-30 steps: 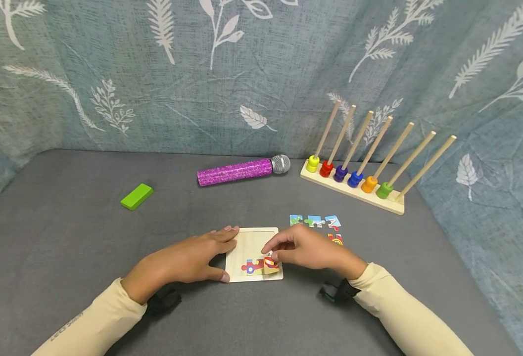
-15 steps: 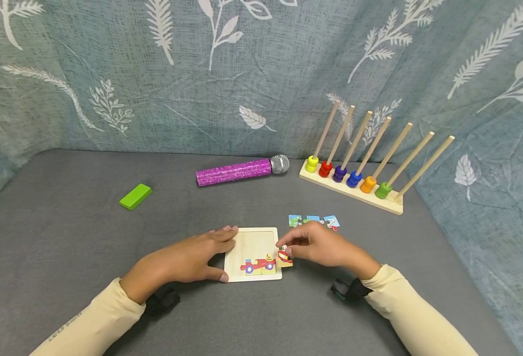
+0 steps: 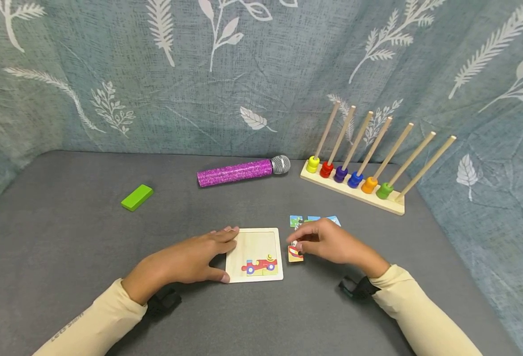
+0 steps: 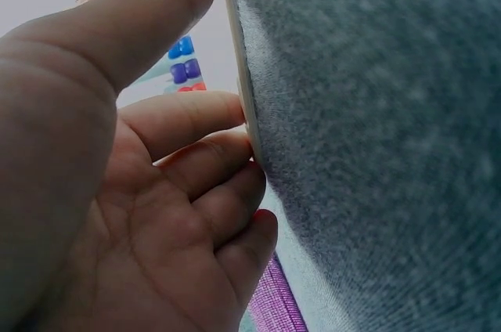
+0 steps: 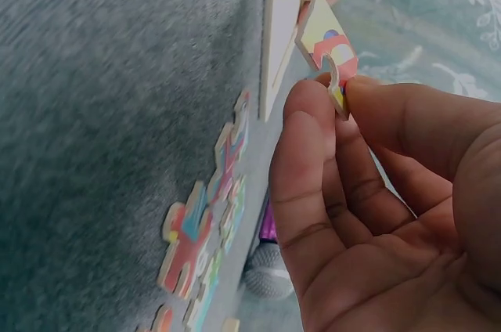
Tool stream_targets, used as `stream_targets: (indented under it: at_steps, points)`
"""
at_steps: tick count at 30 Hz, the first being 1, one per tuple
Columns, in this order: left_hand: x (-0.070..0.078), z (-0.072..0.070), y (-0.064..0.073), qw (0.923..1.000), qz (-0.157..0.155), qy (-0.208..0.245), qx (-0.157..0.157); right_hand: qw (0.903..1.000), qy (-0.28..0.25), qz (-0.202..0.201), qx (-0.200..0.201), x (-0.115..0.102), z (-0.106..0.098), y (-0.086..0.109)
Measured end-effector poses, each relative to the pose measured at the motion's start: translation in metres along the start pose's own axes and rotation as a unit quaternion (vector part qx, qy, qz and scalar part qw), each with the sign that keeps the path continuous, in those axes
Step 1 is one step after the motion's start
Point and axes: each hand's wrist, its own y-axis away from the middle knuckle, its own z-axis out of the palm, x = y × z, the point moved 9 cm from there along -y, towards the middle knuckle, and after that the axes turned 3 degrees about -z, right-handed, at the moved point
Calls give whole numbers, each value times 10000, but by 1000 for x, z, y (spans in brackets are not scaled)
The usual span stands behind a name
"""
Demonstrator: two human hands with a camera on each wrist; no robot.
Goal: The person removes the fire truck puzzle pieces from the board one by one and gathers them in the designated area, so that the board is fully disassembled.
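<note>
My left hand (image 3: 199, 254) rests at the left side of a square wooden puzzle tray (image 3: 254, 240), thumb at the near corner and fingertips at the far one. In the left wrist view its fingertips touch the tray's edge (image 4: 244, 73). Joined pieces showing a red vehicle (image 3: 261, 264) lie in the tray's lower right. Just right of the tray, my right hand (image 3: 325, 242) pinches a puzzle piece (image 3: 295, 253) between thumb and fingers. In the right wrist view this piece (image 5: 329, 42) is held raised and tilted, its printed face showing yellow and red.
Loose puzzle pieces (image 3: 296, 221) lie behind my right hand, which partly hides them. Behind the tray lies a glittery purple microphone (image 3: 234, 174). A peg stand with coloured beads (image 3: 355, 187) stands at the back right, and a green block (image 3: 137, 198) lies at the left.
My right hand has moved right, off the tray, carrying the piece with it. The joined pieces it covered in the tray now show. My left hand has stayed at the tray's left side.
</note>
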Motion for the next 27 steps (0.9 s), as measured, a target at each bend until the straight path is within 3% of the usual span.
stream_targets:
  at_steps: [9, 27]
  points:
    - [0, 1, -1, 10000, -1, -56, -8, 9999, -57, 107, 4, 8, -1, 1]
    - [-1, 2, -1, 10000, -44, -17, 8, 9988, -104, 68, -482, 12, 7, 2]
